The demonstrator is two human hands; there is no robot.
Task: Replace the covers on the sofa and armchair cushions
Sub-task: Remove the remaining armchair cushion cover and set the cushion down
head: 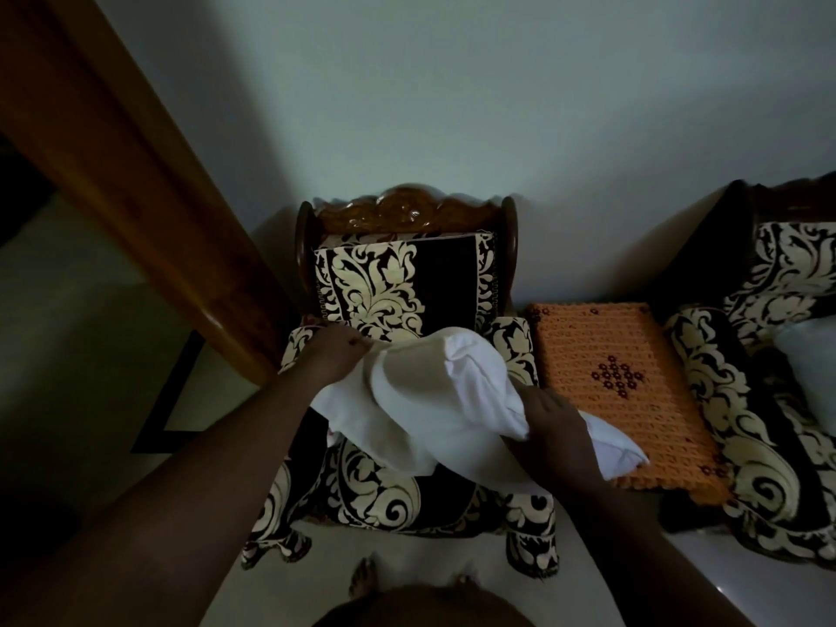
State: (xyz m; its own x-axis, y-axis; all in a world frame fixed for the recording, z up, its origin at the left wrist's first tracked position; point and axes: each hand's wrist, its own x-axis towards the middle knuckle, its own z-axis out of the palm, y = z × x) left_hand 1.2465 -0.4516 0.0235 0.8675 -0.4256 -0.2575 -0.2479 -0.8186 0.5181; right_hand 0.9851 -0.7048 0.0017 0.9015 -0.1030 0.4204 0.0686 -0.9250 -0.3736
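A white cushion cover (420, 400) hangs bunched over the armchair (384, 282) seat. Its mouth gapes open, showing a cream inside. My left hand (334, 355) grips the cover's upper left edge near the chair's left arm. On the lower right, my right hand (556, 427) grips the cloth, and a white corner sticks out past it. The armchair wears a black cover with a cream leaf pattern and has a carved wooden back.
A small table under an orange crocheted mat (619, 386) stands right of the armchair. Beyond it is a sofa (769, 355) in the same pattern with a white cushion (809, 368) on it. A wooden door frame (135, 174) slants at the left. My feet stand on pale floor.
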